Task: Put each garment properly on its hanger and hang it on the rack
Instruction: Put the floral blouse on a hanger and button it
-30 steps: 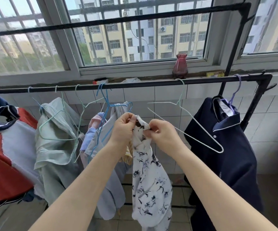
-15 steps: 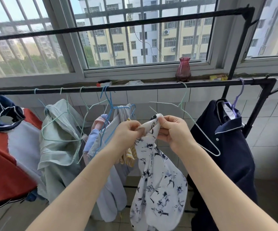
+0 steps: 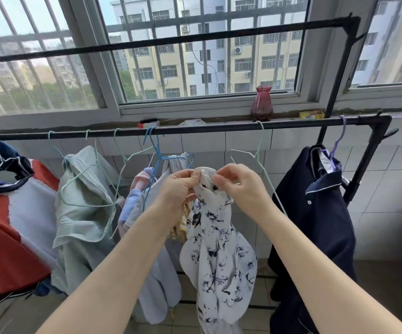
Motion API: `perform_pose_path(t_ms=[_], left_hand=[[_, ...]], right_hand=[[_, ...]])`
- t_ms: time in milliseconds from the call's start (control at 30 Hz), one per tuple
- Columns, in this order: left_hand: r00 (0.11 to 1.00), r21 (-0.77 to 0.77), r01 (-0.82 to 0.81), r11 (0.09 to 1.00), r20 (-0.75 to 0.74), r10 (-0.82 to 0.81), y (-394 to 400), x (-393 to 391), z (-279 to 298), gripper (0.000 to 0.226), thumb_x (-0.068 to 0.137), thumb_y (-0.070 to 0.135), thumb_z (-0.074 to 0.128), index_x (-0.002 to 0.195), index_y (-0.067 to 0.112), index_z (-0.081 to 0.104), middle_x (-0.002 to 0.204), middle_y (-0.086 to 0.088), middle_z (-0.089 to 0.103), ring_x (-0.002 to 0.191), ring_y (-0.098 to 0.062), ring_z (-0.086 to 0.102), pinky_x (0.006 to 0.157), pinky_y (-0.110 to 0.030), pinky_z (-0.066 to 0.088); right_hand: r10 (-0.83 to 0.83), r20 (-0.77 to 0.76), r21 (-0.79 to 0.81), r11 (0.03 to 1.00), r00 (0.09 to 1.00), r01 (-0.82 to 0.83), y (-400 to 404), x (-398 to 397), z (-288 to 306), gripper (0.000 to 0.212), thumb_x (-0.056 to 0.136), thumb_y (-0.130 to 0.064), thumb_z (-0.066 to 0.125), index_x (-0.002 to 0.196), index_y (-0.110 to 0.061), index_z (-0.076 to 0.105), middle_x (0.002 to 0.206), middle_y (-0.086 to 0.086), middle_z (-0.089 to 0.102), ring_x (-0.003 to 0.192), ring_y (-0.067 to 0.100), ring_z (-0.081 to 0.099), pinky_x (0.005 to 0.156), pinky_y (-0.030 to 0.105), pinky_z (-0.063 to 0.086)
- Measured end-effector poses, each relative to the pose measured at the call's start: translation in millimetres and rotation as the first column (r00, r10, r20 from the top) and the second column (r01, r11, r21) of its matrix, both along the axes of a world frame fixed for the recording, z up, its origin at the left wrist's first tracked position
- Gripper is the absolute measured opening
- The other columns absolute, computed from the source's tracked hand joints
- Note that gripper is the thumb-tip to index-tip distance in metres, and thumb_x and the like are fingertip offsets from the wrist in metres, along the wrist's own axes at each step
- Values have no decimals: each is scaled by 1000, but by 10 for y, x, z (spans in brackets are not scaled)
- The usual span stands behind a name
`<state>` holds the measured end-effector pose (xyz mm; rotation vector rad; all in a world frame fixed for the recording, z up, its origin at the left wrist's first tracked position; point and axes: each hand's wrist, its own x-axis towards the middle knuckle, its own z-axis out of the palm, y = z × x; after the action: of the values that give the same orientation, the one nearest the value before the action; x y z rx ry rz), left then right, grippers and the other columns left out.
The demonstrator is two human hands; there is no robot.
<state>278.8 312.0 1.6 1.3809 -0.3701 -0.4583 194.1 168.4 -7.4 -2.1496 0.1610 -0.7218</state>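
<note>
A white garment with a dark floral print (image 3: 219,256) hangs from both my hands in front of the black rack rail (image 3: 209,129). My left hand (image 3: 179,189) grips its bunched top edge. My right hand (image 3: 238,186) pinches the same edge from the right. Just behind my right hand an empty pale green wire hanger (image 3: 260,160) hangs from the rail. The garment's top is crumpled, so its neckline is hidden.
On the rail hang a navy shirt on a purple hanger (image 3: 315,213), a pale green shirt (image 3: 84,203), light blue and pink clothes on blue hangers (image 3: 151,225), and a red and grey shirt (image 3: 14,225). A red vase (image 3: 262,103) stands on the windowsill.
Both hands have lifted the floral garment's top edge a little higher and closer together, near the empty hanger. The garment's body swings below.
</note>
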Motion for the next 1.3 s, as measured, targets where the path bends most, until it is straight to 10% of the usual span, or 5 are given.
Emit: perform_pose_path(t_ms=[100,433,733,900,1300], left_hand=[[1000,28,1,1000,21,-2,-28,-21,-7,19,95,14,59,78,11,69,72,-2,70,65,-16,63,60,-25,53],[867,254,-271,929,484,120,3,-81,-123,21,98,32,56,91,15,66,78,-5,60,74,-13,53,68,-26,45],[980,144,10,990,193,-38,17,-126,115,22,94,15,63,74,10,73,70,-16,65,63,-23,59,65,-34,51],[984,-71,-45,996,-176,32,-2,-16,238,17,97,18,55,90,7,65,79,-9,68,72,-21,64,82,-38,50],[997,-73,-68,995,30,71,-174,-36,358,23,95,23,60,94,1,68,85,-20,68,75,-30,65,73,-41,56]], right_hand=[[3,-137,-143,989,991,-23,45,9,-42,27,84,-28,73,64,-30,55,65,-7,58,62,10,48,62,31,41],[88,30,820,567,996,-74,-31,-47,183,16,96,-14,59,84,-9,68,74,7,68,61,16,63,61,33,57],[134,30,851,516,990,-96,-28,20,160,21,100,-17,53,85,-7,65,65,3,64,54,14,60,55,30,54],[-40,-241,277,955,970,108,-86,36,-1,28,99,-20,54,79,-1,60,62,0,49,55,14,41,51,25,35],[0,-130,-129,991,991,-17,70,56,215,31,86,-41,69,79,-12,60,71,-3,61,66,18,55,61,38,46]])
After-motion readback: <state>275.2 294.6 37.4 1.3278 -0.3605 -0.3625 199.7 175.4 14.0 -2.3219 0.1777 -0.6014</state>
